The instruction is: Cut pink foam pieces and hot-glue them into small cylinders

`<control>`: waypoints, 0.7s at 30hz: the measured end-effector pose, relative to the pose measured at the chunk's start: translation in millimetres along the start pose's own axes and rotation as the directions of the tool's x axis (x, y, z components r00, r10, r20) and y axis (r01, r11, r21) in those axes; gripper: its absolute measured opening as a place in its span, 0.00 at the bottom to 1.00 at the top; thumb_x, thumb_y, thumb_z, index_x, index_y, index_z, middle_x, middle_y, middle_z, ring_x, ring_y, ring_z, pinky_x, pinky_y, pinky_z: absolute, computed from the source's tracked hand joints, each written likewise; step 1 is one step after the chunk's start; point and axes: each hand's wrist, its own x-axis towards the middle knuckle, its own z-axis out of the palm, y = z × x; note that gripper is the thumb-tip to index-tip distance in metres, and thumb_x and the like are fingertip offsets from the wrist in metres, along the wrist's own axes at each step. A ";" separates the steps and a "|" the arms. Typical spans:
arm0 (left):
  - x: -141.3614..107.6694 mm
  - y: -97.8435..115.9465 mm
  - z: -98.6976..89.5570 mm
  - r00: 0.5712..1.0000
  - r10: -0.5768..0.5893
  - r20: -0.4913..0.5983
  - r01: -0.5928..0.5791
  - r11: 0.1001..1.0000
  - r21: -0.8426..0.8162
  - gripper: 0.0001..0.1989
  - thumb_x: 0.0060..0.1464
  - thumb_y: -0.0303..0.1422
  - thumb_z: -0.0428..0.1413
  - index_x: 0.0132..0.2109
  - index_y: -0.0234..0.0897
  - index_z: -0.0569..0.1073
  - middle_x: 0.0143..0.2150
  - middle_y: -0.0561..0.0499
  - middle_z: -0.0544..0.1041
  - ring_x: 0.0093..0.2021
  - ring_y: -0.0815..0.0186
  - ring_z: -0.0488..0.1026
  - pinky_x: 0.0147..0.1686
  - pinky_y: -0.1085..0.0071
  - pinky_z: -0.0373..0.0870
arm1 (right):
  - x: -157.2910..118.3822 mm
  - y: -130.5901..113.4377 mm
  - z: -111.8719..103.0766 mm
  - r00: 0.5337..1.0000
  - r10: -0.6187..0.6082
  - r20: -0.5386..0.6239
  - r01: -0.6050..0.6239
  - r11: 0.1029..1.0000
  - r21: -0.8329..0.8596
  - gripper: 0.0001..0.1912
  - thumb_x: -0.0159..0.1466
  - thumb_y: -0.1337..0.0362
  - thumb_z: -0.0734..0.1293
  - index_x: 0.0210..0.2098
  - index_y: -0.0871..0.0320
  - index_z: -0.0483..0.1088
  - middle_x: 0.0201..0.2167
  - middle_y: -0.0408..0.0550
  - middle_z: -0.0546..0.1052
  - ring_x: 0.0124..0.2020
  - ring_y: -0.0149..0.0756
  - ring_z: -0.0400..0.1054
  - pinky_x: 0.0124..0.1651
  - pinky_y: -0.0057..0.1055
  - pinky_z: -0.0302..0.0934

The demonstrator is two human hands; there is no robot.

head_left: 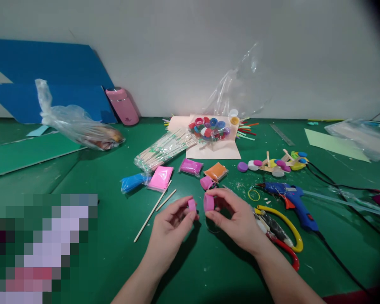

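In the head view my left hand pinches a small pink bottle cap between thumb and fingers. My right hand grips another pink bottle cap, its hollow side turned toward the left. A narrow gap separates the two caps, both held above the green table. Just beyond my right fingertips lies a further pink cap. Two wooden sticks rest to the left of my left hand. Pliers with yellow and red handles lie partly behind my right wrist.
Bagged clay packets and a bag of sticks lie ahead. Behind them is a bag of coloured caps. To the right are a blue glue gun with its cord and cap-and-stick pieces. A pink flask stands back left.
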 end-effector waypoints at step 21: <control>4.4 3.6 -7.7 0.996 -0.032 -0.085 0.009 0.966 -0.258 0.12 0.44 0.28 0.58 0.40 0.34 0.71 0.35 0.50 0.76 0.27 0.73 0.71 0.33 0.76 0.67 | -25.9 -1.6 -25.0 0.996 -0.068 -0.051 0.023 0.794 -0.607 0.16 0.60 0.65 0.58 0.47 0.56 0.61 0.44 0.51 0.67 0.46 0.41 0.59 0.47 0.38 0.56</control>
